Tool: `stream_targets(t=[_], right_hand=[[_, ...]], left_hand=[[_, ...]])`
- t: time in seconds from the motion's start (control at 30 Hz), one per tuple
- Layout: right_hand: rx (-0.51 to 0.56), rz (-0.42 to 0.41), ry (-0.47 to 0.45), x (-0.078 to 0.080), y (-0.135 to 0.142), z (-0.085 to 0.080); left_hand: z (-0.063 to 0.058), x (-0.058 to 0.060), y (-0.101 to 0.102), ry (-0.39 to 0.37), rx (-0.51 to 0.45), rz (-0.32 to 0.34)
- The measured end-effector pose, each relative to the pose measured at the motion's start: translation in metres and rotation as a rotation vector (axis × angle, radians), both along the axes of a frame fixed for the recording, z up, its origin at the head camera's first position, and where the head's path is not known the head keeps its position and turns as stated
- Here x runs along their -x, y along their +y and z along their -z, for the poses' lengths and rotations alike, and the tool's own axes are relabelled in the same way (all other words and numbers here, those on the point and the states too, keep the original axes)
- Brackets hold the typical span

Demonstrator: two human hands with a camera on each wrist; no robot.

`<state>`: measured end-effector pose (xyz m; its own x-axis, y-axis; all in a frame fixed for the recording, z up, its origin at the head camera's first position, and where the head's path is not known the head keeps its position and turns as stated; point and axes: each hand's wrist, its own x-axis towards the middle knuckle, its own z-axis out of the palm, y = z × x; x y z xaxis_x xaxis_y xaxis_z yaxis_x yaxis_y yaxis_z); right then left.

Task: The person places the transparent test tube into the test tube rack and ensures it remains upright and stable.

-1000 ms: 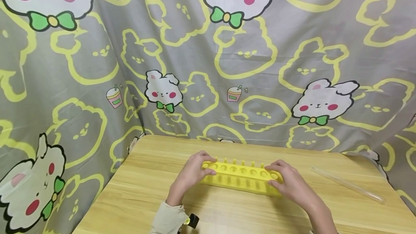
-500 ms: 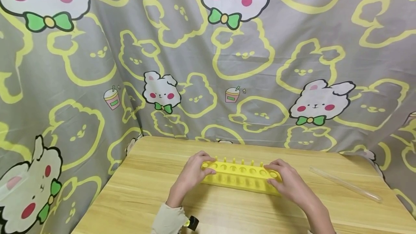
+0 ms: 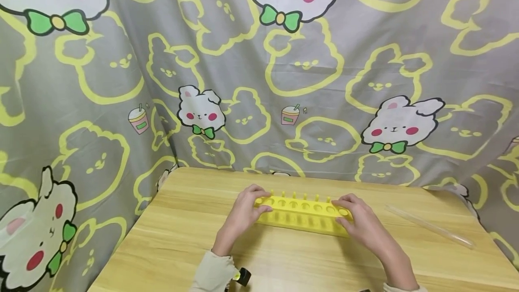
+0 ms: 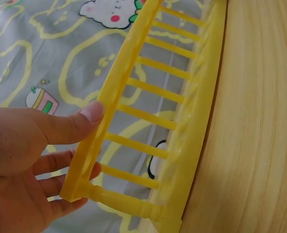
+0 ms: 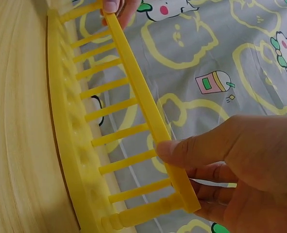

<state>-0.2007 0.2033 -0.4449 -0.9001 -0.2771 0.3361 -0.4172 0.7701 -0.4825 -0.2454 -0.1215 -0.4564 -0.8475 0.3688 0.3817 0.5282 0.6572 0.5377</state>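
Note:
A yellow test tube rack (image 3: 304,227) stands lengthwise on the table, with round holes along its top, a lower shelf and a row of upright pegs at the back. My left hand (image 3: 245,208) grips the left end of its top rail, the thumb on the near side and fingers behind. At the opposite end, my right hand (image 3: 358,216) holds the top rail in the same way. In the left wrist view the rack (image 4: 201,126) shows thin pegs and a thicker turned post at its end. The right wrist view has the left fingertips at the rack's far end.
A clear tube (image 3: 430,226) lies slantwise on the wooden table (image 3: 170,238), right of the right hand. Behind and to the left hangs a grey curtain (image 3: 239,71) with yellow outlines and white rabbit faces.
The rack and both hands have shifted slightly toward the back of the table and a little right. Both hands keep their hold on its ends.

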Motion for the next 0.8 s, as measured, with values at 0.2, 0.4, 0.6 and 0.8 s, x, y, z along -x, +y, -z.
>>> stream_targets(t=[0.2,0.4,0.6,0.8], right_hand=[[-0.002,0.006,0.041,0.0008,0.0060,-0.0001],[0.001,-0.005,0.059,0.0041,0.0083,-0.0016],[0.011,0.000,0.040,0.0037,0.0069,-0.0010],[0.013,-0.006,0.033,0.0042,0.0042,0.0035]], left_hand=[[0.0011,0.0054,0.0050,0.021,-0.027,0.029],[-0.0010,0.0067,0.0071,0.029,-0.055,0.019],[0.0001,0.0064,0.0064,0.015,-0.056,0.008],[0.0046,0.0045,0.0027,0.015,-0.060,0.006]])
